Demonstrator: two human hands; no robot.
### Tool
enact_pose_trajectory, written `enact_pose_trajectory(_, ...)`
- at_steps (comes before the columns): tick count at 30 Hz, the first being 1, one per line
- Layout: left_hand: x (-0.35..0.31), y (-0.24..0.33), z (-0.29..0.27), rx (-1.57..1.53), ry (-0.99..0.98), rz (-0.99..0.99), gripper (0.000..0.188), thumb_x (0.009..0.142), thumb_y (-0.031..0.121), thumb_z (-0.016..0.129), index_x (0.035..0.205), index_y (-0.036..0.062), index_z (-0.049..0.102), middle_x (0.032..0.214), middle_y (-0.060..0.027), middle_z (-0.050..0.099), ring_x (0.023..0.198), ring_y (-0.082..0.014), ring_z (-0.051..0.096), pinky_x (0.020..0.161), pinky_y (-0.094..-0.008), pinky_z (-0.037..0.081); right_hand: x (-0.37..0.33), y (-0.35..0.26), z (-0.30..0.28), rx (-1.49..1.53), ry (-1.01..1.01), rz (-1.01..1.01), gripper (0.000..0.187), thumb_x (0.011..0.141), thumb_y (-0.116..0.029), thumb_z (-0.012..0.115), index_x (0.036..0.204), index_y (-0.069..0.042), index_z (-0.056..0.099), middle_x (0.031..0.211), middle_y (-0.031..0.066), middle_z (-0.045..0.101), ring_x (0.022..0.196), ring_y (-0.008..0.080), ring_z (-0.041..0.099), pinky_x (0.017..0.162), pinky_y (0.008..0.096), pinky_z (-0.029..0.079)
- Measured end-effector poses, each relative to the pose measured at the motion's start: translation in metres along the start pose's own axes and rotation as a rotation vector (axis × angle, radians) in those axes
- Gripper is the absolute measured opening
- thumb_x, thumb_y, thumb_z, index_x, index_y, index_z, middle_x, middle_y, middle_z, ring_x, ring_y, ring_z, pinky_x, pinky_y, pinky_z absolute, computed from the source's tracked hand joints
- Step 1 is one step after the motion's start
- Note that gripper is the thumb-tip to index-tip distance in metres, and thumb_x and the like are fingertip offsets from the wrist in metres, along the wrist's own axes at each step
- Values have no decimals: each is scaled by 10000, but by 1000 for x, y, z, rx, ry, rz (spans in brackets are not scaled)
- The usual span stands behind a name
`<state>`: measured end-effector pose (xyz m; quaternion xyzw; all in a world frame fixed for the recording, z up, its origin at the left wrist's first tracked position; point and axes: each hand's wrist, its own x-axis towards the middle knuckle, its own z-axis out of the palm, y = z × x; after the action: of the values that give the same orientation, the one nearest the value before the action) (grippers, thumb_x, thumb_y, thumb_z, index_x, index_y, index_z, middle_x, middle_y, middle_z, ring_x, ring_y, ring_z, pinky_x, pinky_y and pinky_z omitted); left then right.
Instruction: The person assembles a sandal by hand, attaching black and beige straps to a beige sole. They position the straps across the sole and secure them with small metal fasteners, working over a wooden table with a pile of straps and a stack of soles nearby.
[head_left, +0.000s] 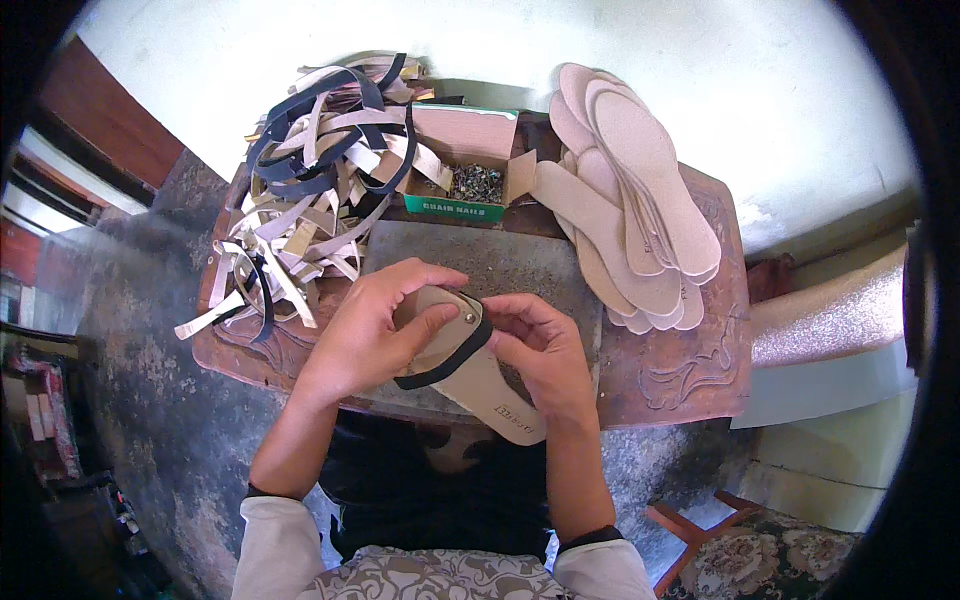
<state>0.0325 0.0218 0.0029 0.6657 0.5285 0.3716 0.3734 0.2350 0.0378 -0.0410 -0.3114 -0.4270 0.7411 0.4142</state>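
A beige shoe insole point(497, 402) is held tilted over the front of the table, its printed heel end pointing toward me. Across its far part curves a black strap point(455, 357), with a small round metal nail head point(469, 314) showing beside it. My left hand point(362, 335) is closed around the far end of the insole, thumb pressed on top near the nail head. On the other side, my right hand point(552, 352) pinches the strap at the insole's edge between thumb and fingers. Its fingertips are partly hidden behind the strap.
A dark flat slab point(440, 245) lies on the carved wooden table point(668, 378). Behind it stands an open green carton of nails point(455, 208). Black and beige strips point(320, 185) are heaped at left; several insoles point(650, 170) are stacked at right, beside a glittery roll point(830, 318).
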Motion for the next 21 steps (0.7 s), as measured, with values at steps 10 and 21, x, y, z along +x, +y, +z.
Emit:
enact_pose_trajectory(10, -7, 5, 5, -58, 38, -8, 284, 851, -13, 648, 1126, 55, 655, 791, 3, 512, 626, -39, 472, 529, -208, 350, 2, 7, 6, -120, 75, -92, 208, 934, -82, 606, 1119, 11, 612, 1005, 39, 642, 932, 91, 589, 812, 238, 471)
enact_pose_trajectory(21, -5, 2, 8, -18, 90, 40, 162, 848, -3, 648, 1004, 38, 651, 852, -32, 576, 744, -107, 554, 639, -242, 411, 5, 6, 6, -123, 62, -45, 208, 922, -71, 618, 1116, 5, 613, 989, 31, 640, 914, 87, 588, 802, 239, 478)
